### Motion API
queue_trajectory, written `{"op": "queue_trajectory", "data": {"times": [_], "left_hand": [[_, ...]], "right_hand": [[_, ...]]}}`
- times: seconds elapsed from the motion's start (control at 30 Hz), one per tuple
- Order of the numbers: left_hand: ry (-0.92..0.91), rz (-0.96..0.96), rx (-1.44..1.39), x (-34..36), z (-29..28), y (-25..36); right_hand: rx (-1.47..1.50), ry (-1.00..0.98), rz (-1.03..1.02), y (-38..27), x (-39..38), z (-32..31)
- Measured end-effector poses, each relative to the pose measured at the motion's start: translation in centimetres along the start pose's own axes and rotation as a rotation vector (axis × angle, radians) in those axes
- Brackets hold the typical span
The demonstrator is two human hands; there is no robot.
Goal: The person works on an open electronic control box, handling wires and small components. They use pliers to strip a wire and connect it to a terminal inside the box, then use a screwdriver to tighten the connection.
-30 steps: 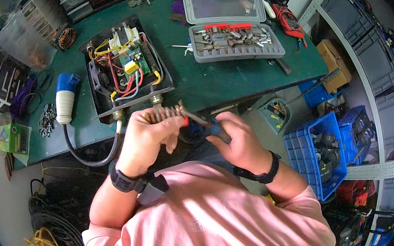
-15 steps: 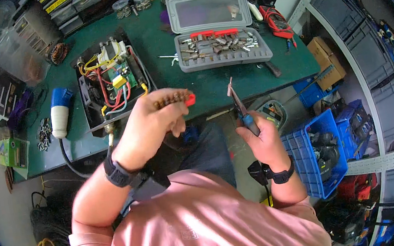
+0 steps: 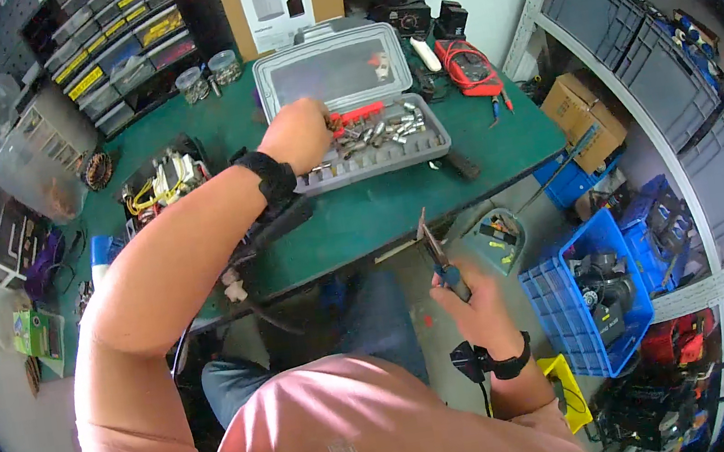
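My left hand [image 3: 297,134] reaches into the left side of the open grey socket case [image 3: 381,164]. Its fingers are closed at a red strip with rust-brown pieces [image 3: 339,122], partly hidden by the hand, among loose silver sockets [image 3: 395,130]. Below the bench's front edge, my right hand [image 3: 475,303] grips blue-handled pliers [image 3: 446,270] pointing up, with a small thin pinkish piece [image 3: 422,218] at their tip. My left forearm covers much of the open electronics box [image 3: 168,178] with its yellow wires.
The green bench [image 3: 328,244] holds a red meter [image 3: 470,74], a blue-and-white plug [image 3: 105,251], jars [image 3: 224,66] and drawer units [image 3: 110,49]. Right of me stand shelving [image 3: 677,120], a cardboard box [image 3: 584,119] and blue crates [image 3: 589,315].
My left hand has moved forward from over the bench's front edge into the socket case, taking the red strip along. My right hand with the pliers has drifted down. The view has shifted.
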State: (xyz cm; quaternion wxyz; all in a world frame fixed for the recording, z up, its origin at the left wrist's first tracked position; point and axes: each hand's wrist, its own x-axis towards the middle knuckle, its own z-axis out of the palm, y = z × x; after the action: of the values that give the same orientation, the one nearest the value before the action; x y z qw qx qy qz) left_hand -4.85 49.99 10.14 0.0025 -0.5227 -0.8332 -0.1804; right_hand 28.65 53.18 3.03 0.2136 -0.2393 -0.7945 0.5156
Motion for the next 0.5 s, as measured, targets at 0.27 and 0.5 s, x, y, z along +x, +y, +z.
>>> {"op": "queue_trajectory", "data": {"times": [0.27,0.5], "left_hand": [[0.019,-0.054,0.054,-1.3,-2.7,3.0],[-0.31,-0.273,-0.718,-10.2,-6.0,5.7]], "right_hand": [[-0.015,-0.039,-0.085,1.3,0.8,-0.2],[-0.134,-0.06,-0.252,-1.1,2.8,2.1]]}}
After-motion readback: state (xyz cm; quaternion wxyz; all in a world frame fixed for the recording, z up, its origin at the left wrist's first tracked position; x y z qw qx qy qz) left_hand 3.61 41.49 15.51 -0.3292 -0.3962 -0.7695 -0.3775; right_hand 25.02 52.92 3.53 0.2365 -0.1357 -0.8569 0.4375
